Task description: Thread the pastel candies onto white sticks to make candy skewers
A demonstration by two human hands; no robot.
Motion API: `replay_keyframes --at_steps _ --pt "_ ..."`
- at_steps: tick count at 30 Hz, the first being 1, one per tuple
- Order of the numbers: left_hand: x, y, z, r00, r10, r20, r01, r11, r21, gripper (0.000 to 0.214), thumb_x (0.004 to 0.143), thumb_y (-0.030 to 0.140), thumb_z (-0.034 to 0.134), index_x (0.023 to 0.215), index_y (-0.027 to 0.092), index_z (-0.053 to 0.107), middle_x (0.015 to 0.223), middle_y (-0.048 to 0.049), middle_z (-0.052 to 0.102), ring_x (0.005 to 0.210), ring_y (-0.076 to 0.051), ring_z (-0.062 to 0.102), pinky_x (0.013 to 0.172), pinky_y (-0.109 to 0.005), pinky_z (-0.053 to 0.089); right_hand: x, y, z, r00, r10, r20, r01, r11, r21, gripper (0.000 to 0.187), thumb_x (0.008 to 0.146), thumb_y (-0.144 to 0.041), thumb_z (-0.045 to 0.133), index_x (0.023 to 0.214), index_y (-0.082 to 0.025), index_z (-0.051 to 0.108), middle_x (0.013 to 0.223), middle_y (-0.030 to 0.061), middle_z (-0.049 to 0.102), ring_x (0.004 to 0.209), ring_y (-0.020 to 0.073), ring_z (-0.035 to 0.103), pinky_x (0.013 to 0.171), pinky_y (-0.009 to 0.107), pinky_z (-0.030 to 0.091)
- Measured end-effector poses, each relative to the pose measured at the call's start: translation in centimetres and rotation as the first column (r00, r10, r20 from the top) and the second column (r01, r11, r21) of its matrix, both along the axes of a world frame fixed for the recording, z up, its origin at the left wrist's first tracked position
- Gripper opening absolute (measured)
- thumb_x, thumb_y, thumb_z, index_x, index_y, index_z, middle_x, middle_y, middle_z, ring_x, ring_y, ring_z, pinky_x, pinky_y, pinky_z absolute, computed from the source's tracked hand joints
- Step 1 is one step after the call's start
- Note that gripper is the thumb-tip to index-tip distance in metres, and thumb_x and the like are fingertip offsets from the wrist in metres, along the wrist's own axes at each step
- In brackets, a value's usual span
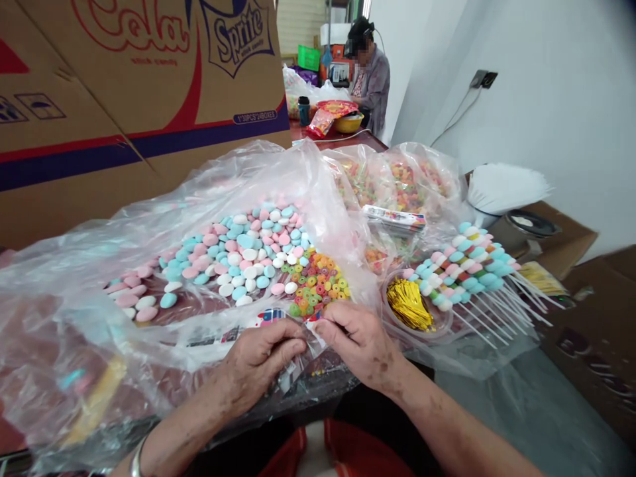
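Note:
My left hand [263, 354] and my right hand [360, 341] meet at the table's front edge, fingers pinched on a small clear plastic bag [293, 372] with a printed end. Just beyond them lies a heap of ring-shaped gummies [318, 281] in orange, green and red. Pink, blue and white marshmallows [243, 255] spread out to its left on clear sheeting. Beside my right hand, a round tub holds gold twist ties [408, 303]. Marshmallow skewers [467, 268] on white sticks are stacked to the right of the tub. Part of the small bag is hidden by my fingers.
A large printed carton [144, 86] stands at the back left. Bags of gummies [397, 175] and a stack of printed wrappers [395, 218] lie behind. White sticks [507, 189] fill a container at right. A person [370, 83] sits at the far table.

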State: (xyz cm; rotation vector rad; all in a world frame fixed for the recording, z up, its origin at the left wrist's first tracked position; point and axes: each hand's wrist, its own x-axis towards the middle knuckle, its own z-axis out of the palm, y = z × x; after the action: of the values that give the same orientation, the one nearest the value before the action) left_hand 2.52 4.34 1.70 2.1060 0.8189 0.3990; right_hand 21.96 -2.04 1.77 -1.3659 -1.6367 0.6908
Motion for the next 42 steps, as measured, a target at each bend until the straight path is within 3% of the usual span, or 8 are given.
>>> replay_keyframes --at_steps 5,12,18,29,32,36,38,42 --pt "0.1 0.0 -0.3 0.999 -0.025 -0.029 0.028 0.993 0.117 0.028 0.095 0.027 0.045 0.072 0.018 0.059 0.066 0.0033 0.056 0.059 -0.010 0.049 0.057 -0.018 0.040 0.5 -0.1 0.7 0.997 0.022 -0.068 -0.029 0.993 -0.112 0.011 0.089 -0.018 0.051 0.083 -0.019 0.060 0.077 -0.0028 0.060 0.073 0.0110 0.054 0.068 0.022 0.041" --pt "-0.1 0.1 -1.1 0.993 -0.120 -0.021 0.120 0.927 0.356 0.024 0.097 0.020 0.040 0.081 0.019 0.058 0.072 0.0019 0.057 0.063 -0.011 0.053 0.060 -0.021 0.041 0.1 0.0 -0.1 0.999 0.009 -0.030 -0.011 0.999 -0.051 0.016 0.088 -0.016 0.050 0.073 -0.020 0.055 0.070 -0.0031 0.055 0.067 0.0109 0.050 0.064 0.022 0.040" --pt "0.0 0.4 -1.0 0.998 -0.061 0.001 0.056 0.920 0.388 0.022 0.097 0.021 0.042 0.079 0.019 0.055 0.066 0.0033 0.056 0.057 -0.010 0.053 0.057 -0.020 0.041 -0.1 -0.1 -1.4 0.980 -0.138 0.145 0.111 0.977 0.182 0.030 0.096 -0.026 0.042 0.066 -0.021 0.046 0.064 -0.0009 0.050 0.063 0.0135 0.045 0.062 0.027 0.035" --pt "-0.5 1.0 -1.5 0.994 -0.099 0.053 0.076 0.943 0.324 0.013 0.093 0.022 0.052 0.087 0.023 0.064 0.076 0.0042 0.070 0.064 -0.010 0.063 0.063 -0.014 0.047 1.7 -1.5 0.1 0.976 -0.184 0.116 0.152 0.958 0.242 0.019 0.095 -0.032 0.046 0.086 -0.019 0.057 0.077 0.0037 0.061 0.074 0.0155 0.056 0.070 0.027 0.044" --pt "-0.8 1.4 -1.8 0.991 -0.093 0.091 0.051 0.922 0.384 0.013 0.092 0.028 0.054 0.089 0.026 0.066 0.080 0.0047 0.073 0.068 -0.012 0.067 0.064 -0.014 0.049 5.9 -2.9 0.7 0.870 -0.447 0.209 0.374 0.874 0.310 0.013 0.094 -0.026 0.046 0.097 -0.020 0.058 0.089 0.0071 0.066 0.084 0.0183 0.060 0.079 0.030 0.046" --pt "-1.1 1.7 -1.9 0.998 -0.044 0.046 0.022 0.916 0.401 0.019 0.091 0.038 0.054 0.088 0.029 0.070 0.082 0.0062 0.075 0.069 -0.011 0.069 0.063 -0.011 0.050 13.5 -5.7 1.1 0.571 -0.735 0.367 0.654 0.677 0.338 0.016 0.091 -0.030 0.049 0.097 -0.020 0.060 0.088 0.0057 0.067 0.080 0.0199 0.061 0.074 0.031 0.046" --pt "-1.0 2.0 -2.1 0.997 -0.050 0.051 0.027 0.921 0.389 0.021 0.091 0.040 0.053 0.087 0.029 0.071 0.082 0.0064 0.076 0.068 -0.011 0.070 0.062 -0.009 0.050 16.4 -7.2 0.7 0.487 -0.693 0.531 0.683 0.681 0.263 0.017 0.091 -0.031 0.047 0.088 -0.020 0.061 0.086 0.0053 0.066 0.082 0.0206 0.060 0.073 0.031 0.044" --pt "-0.5 2.3 -2.4 0.992 -0.089 0.090 0.051 0.935 0.352 0.020 0.089 0.039 0.056 0.087 0.029 0.072 0.083 0.0062 0.076 0.068 -0.011 0.071 0.063 -0.008 0.052 18.1 -9.3 -1.6 0.485 -0.393 0.781 0.618 0.786 0.012 0.020 0.091 -0.028 0.046 0.076 -0.022 0.059 0.079 0.0035 0.065 0.077 0.0199 0.058 0.066 0.030 0.040"
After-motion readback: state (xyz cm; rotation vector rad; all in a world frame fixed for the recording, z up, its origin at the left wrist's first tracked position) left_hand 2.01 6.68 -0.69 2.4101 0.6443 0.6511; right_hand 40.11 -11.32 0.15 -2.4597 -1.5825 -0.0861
